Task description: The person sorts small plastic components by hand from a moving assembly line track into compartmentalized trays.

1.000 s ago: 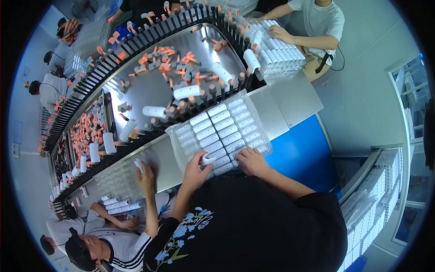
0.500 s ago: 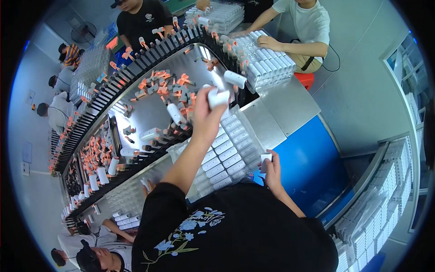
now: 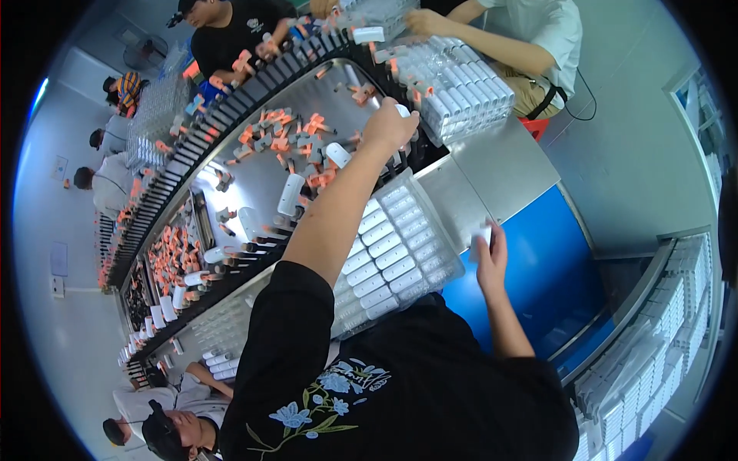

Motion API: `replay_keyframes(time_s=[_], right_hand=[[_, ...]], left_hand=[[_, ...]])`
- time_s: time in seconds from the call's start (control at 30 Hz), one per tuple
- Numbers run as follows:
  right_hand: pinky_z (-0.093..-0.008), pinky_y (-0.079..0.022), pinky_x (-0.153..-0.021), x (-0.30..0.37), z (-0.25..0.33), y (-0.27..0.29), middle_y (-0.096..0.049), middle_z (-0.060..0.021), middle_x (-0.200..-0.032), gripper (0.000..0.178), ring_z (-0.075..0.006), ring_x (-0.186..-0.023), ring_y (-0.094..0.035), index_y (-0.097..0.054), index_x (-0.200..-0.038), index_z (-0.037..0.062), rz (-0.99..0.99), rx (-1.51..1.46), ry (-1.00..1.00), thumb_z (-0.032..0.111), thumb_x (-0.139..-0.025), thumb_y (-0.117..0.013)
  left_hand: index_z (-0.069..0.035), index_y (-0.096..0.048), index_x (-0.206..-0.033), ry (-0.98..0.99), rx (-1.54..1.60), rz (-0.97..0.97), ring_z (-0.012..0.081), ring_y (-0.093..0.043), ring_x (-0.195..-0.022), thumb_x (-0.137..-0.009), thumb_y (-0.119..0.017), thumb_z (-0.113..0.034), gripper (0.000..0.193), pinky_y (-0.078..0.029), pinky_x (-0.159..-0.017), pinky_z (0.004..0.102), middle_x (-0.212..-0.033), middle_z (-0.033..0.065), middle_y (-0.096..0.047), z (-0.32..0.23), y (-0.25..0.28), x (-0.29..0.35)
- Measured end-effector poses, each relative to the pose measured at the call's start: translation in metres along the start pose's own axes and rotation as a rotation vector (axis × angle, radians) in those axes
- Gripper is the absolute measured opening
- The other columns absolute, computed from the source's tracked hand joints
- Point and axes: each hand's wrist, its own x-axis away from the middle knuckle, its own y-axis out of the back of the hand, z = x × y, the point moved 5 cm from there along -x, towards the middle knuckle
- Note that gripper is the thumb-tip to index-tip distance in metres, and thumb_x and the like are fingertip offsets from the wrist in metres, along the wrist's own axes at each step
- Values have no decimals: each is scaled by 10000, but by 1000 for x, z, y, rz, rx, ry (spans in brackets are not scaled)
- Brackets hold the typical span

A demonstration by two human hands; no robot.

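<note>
My left hand (image 3: 388,127) reaches out over the far corner of the metal tray, its fingers closed round a white casing (image 3: 402,111) that shows only in part. Off to the right, my right hand (image 3: 492,257) holds another small white casing (image 3: 480,237) above the blue surface, thumb and fingers around it. Between my arms lies a clear plastic blister tray (image 3: 430,246), with rows of white oblong casings (image 3: 377,257) in part of it. Its pockets toward the right look see-through.
A curved black slatted conveyor (image 3: 265,88) carries orange clips and white casings around a metal tray (image 3: 223,180) strewn with orange and grey clips (image 3: 296,138). Filled blister trays (image 3: 469,96) are stacked before a person in white (image 3: 530,42). More stacks (image 3: 653,346) stand at right.
My left hand has moved farther away, up and right, from above the blister tray to the conveyor's corner. My right hand has risen and shifted right with its white casing.
</note>
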Motion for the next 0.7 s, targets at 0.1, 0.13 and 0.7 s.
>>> replay_keyframes(time_s=[0.1, 0.13, 0.7], right_hand=[[-319, -479, -891, -68, 56, -32, -615, -133, -1201, 460, -192, -1025, -603, -487, -1382, 6, 138, 190, 69, 105, -948, -602], [-339, -474, -917, -90, 86, -49, -621, -141, -1200, 469, -225, -1041, -618, -502, -1370, 24, 268, 342, 63, 109, -924, -622], [-494, -531, -728, -126, 184, -281, -687, -180, -807, 368, -384, -788, -678, -576, -1043, 10, 1120, 1412, 1078, 348, -907, -629]], left_hand=[[-25, -605, -1194, 40, -240, 133, 323, -703, -1013, -846, -674, -524, 612, -532, -885, 455, -1100, 181, -716, -3, 17, 18], [-31, -627, -1177, 37, -269, 105, 338, -688, -1046, -835, -673, -546, 620, -531, -897, 443, -1118, 191, -708, 3, 25, 26], [-144, -625, -1251, 1, -139, -109, 350, -656, -1088, -793, -713, -397, 531, -505, -925, 457, -1129, 174, -699, 103, 111, 120]])
